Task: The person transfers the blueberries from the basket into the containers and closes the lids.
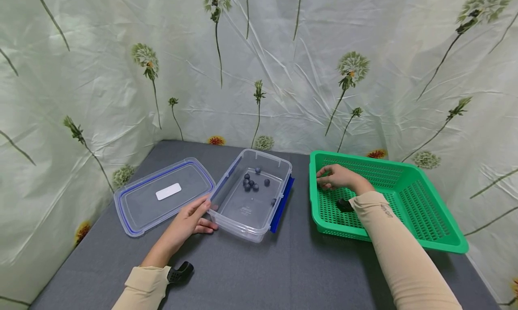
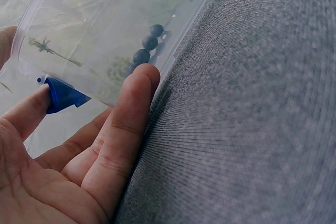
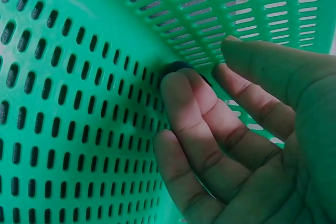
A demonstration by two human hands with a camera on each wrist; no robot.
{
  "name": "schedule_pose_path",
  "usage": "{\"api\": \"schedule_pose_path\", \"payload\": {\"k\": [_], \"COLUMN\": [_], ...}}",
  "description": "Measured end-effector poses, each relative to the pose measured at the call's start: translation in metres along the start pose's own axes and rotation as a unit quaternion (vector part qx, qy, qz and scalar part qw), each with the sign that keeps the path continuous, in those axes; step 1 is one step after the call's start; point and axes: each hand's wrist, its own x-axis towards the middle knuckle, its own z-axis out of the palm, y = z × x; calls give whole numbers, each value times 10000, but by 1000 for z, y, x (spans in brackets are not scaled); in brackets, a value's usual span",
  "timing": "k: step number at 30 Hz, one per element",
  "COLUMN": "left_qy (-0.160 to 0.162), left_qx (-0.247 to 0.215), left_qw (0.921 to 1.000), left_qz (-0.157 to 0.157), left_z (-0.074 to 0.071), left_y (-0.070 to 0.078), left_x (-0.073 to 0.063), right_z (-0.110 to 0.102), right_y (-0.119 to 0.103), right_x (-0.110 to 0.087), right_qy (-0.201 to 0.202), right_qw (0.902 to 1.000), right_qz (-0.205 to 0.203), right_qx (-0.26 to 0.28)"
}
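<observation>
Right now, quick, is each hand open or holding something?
Left hand: closed, holding the clear container.
Right hand: open, right by a dark berry in the green basket.

Left grip [image 1: 187, 221] holds clear container [image 1: 243, 229], dark berries [image 1: 247, 187] inside; right grip [image 1: 339, 177] in green basket [image 1: 442, 206].

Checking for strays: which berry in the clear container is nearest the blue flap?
The lone berry beside the wall bearing the blue flap; the container's other berries lie farther from that wall.
</observation>
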Motion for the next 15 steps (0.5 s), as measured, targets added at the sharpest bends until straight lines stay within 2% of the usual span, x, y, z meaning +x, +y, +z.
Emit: {"api": "schedule_pose_path", "payload": {"k": [9,15], "left_qy": [24,17], "left_qx": [-12,-6], "left_qw": [10000,10000], "left_qz": [-31,-11], "left_z": [1,0], "left_y": [0,0], "left_x": [1,1], "right_z": [1,1], "right_y": [7,9], "right_x": [0,0], "right_qy": [-123,-29], "right_qw": [9999,10000], "right_qz": [81,75], "right_qx": [72,-48]}}
